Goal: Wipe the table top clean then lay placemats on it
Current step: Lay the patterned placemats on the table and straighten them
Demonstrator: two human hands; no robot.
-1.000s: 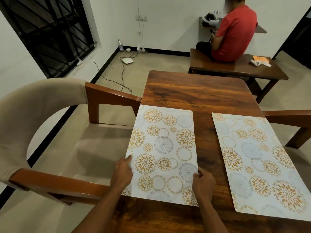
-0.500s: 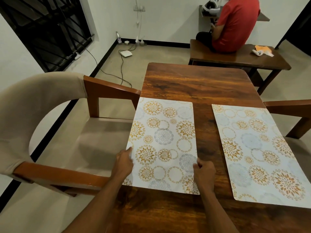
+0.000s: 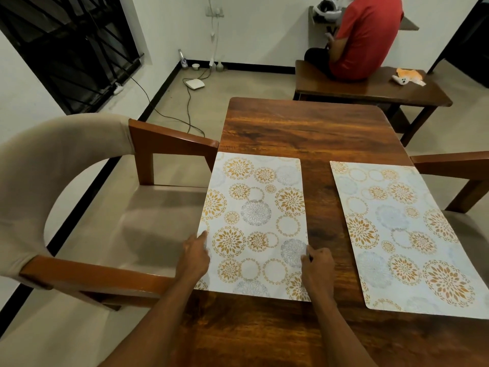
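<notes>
Wooden bench (image 3: 291,128) runs up the centre of the frame. First placemat (image 3: 254,221) lies flat at centre frame, along the bench's left edge. Left hand (image 3: 194,256) holds the mat's left edge, thumb on top. Right hand (image 3: 316,263) pinches the right edge, fingers curled. The hands sit apart, one on each side, toward the mat's lower end. Second placemat (image 3: 402,234) lies flat at right of frame, bare wood between the two. Padded chair (image 3: 79,207) stands at left of frame, just beside the bench.

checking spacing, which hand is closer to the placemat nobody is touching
Right. The right hand pinches the right edge of the held placemat, across bare wood from the untouched placemat; the left hand is at the opposite edge.
</notes>
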